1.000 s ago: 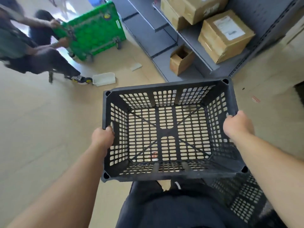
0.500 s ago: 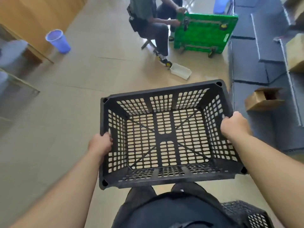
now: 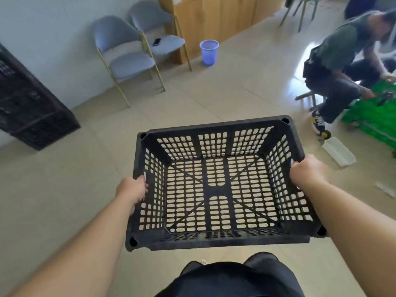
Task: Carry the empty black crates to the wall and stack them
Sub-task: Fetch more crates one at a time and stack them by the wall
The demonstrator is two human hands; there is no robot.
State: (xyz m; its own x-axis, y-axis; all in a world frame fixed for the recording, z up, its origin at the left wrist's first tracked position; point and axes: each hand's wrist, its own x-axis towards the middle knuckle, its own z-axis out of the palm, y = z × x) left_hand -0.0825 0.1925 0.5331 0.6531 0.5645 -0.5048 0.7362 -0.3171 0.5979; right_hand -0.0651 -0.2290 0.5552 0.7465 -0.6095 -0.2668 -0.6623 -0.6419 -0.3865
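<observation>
An empty black perforated crate (image 3: pixel 216 129) hangs level in front of me, held off the floor. My left hand (image 3: pixel 131 190) grips its left wall and my right hand (image 3: pixel 307 173) grips its right wall. At the far left, against the pale wall (image 3: pixel 53 28), stands a stack of black crates (image 3: pixel 32 103), partly cut off by the frame edge.
Two grey chairs (image 3: pixel 132 52) stand along the wall, a blue bucket (image 3: pixel 209 52) beside a wooden cabinet (image 3: pixel 214 18). At the right a seated person (image 3: pixel 342 61) handles a green crate (image 3: pixel 372 112); a clear plastic tray (image 3: pixel 338 152) lies on the tiled floor.
My view has swung left, away from the grey shelving. The wall, the chairs and the stack of black crates have come into sight. Both hands keep the same hold on the crate.
</observation>
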